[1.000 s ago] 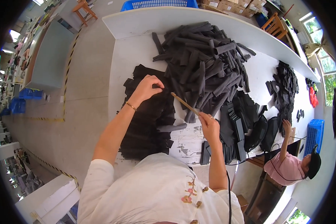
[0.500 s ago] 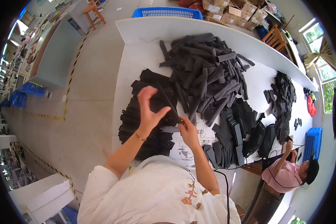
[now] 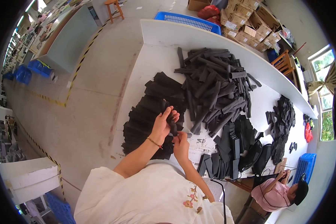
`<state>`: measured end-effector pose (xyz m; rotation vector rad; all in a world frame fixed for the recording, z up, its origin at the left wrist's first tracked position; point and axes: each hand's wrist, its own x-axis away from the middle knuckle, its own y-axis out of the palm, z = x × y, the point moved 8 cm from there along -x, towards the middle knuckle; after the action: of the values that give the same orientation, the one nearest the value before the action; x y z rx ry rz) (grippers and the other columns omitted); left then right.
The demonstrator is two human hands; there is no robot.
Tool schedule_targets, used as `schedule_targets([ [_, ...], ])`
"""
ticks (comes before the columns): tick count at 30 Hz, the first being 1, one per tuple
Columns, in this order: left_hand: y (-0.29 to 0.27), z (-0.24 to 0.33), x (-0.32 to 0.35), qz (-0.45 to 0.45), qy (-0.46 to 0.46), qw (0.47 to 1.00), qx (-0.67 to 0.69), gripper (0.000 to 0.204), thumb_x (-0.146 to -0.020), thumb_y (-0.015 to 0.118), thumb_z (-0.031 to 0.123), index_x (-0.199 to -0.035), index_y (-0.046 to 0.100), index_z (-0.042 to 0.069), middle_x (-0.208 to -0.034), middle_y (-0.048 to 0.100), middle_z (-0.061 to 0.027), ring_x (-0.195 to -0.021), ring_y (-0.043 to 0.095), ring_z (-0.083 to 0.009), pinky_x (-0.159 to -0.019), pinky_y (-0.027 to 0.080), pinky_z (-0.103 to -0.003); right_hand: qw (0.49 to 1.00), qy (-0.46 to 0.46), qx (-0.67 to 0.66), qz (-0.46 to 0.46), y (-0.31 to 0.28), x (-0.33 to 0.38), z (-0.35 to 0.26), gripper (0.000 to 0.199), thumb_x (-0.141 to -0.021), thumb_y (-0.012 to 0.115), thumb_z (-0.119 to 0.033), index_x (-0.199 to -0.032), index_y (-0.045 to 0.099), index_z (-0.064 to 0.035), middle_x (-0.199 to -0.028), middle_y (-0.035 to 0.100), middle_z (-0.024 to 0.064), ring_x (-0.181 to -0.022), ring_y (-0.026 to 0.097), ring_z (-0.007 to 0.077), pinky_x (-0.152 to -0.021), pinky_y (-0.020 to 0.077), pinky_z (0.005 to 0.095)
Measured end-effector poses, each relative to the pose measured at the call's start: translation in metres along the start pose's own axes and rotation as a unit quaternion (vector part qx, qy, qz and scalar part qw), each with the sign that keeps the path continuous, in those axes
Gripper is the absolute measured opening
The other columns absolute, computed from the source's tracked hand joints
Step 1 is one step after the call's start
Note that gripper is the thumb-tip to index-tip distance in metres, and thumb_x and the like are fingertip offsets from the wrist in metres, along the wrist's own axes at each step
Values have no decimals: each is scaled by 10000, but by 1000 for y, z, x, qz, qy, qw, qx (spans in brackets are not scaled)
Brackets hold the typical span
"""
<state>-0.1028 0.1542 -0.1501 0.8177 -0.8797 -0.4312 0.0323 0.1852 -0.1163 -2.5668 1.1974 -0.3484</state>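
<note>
My left hand is closed around a black fabric piece, which looks folded or rolled lengthwise. Just below it, the fingers of my right hand pinch the lower end of the same piece. Both hands are over a spread stack of flat black fabric pieces on the near left of the white table. Beyond them to the right lies a large heap of dark grey tube-like fabric pieces. A pale object, partly hidden, lies beside the right fingers.
Black strips and panels lie right of my hands, beside black pouch-like items. Another dark fabric pile is farther right. A raised white board edges the far side, with a blue basket behind. A co-worker sits at right.
My left hand was spread open above the stack and has closed on the fabric piece. The straight strip in my right hand now looks bunched between both hands. The whole view has shifted.
</note>
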Motion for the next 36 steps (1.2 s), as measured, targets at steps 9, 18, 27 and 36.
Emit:
schedule_targets([
  [9, 18, 128, -28, 5, 192, 979, -68, 228, -867, 691, 253, -934, 638, 41, -714, 621, -37, -465, 442, -51, -417, 339, -213, 976, 88, 79, -183, -28, 87, 60, 127, -932, 526, -122, -948, 588, -13, -617, 592, 101, -564, 590, 197, -555, 461, 313],
  [18, 31, 92, -32, -16, 94, 995, 30, 245, -872, 675, 280, -1036, 613, 109, -917, 646, -79, -798, 623, -214, -760, 537, -389, 996, -2, 63, -60, -69, 50, 16, 116, -915, 566, -73, -989, 624, -5, -620, 584, 40, -545, 460, 63, -502, 386, 231],
  [27, 30, 72, -24, -11, 70, 997, 20, 224, -876, 675, 226, -1036, 611, 83, -896, 655, -88, -763, 625, -218, -718, 543, -385, 996, -4, 70, -52, -69, 45, 4, 117, -911, 569, -77, -987, 625, -7, -624, 588, 53, -550, 482, 71, -506, 402, 242],
  [36, 39, 3, 22, -45, 6, 997, -59, 209, -899, 643, 177, -1040, 586, 33, -842, 641, -86, -739, 634, -215, -703, 545, -367, 997, -20, 55, -47, -23, -7, -22, 126, -922, 552, -113, -966, 581, 2, -669, 619, 157, -573, 618, 254, -538, 471, 349],
])
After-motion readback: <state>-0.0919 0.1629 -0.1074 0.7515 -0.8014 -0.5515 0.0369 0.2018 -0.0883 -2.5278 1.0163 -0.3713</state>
